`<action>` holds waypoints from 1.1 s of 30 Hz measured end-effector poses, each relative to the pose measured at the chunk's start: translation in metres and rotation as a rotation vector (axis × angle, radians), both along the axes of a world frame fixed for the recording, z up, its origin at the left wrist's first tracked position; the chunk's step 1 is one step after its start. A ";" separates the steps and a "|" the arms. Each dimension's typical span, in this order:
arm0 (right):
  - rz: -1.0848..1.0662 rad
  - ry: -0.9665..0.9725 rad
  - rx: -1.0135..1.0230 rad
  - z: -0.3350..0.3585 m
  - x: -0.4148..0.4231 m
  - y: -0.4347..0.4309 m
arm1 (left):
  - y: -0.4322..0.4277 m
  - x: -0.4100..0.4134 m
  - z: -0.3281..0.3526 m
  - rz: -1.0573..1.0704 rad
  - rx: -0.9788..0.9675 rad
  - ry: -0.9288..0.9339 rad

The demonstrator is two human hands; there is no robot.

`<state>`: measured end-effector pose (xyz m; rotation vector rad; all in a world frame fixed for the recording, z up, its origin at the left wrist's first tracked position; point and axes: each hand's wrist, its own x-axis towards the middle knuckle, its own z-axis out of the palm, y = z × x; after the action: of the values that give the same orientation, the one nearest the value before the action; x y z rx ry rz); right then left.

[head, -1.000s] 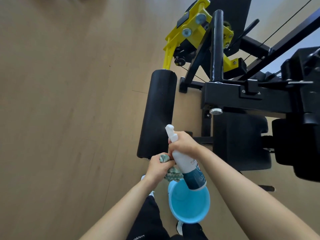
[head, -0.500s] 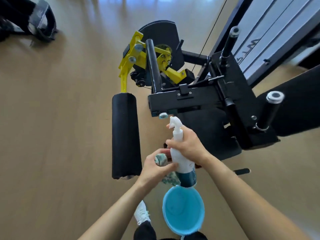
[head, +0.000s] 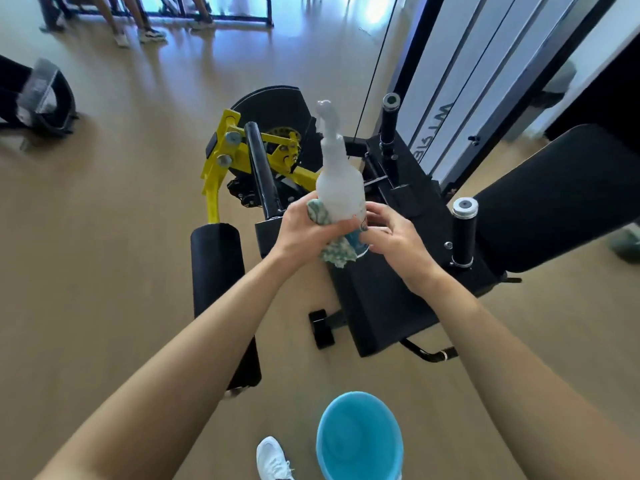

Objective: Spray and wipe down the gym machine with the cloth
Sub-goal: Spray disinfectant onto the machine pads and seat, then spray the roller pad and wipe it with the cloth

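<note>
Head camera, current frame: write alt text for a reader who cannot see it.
The left hand and right hand hold a white spray bottle upright over a black and yellow gym machine; the left hand also grips a green patterned cloth against it. A blue bucket stands on the wood floor.

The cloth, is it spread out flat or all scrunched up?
Scrunched up. The cloth is bunched in the left hand, squeezed against the spray bottle, with a crumpled end hanging below the hand.
</note>
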<state>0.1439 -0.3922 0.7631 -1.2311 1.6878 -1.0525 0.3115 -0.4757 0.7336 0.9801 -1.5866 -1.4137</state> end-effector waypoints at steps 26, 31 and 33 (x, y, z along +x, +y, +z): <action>-0.217 0.165 0.013 -0.058 -0.018 -0.051 | -0.065 -0.031 -0.041 -0.153 0.054 0.006; -0.211 0.157 -0.003 -0.067 -0.009 -0.045 | -0.057 -0.025 -0.042 -0.149 0.080 -0.005; -0.238 0.137 0.010 -0.066 -0.005 -0.044 | -0.052 -0.018 -0.039 -0.091 0.077 -0.041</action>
<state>0.1393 -0.4360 0.6974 -1.1378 1.9807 -1.1179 0.2935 -0.5273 0.6942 0.9985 -1.6356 -1.5354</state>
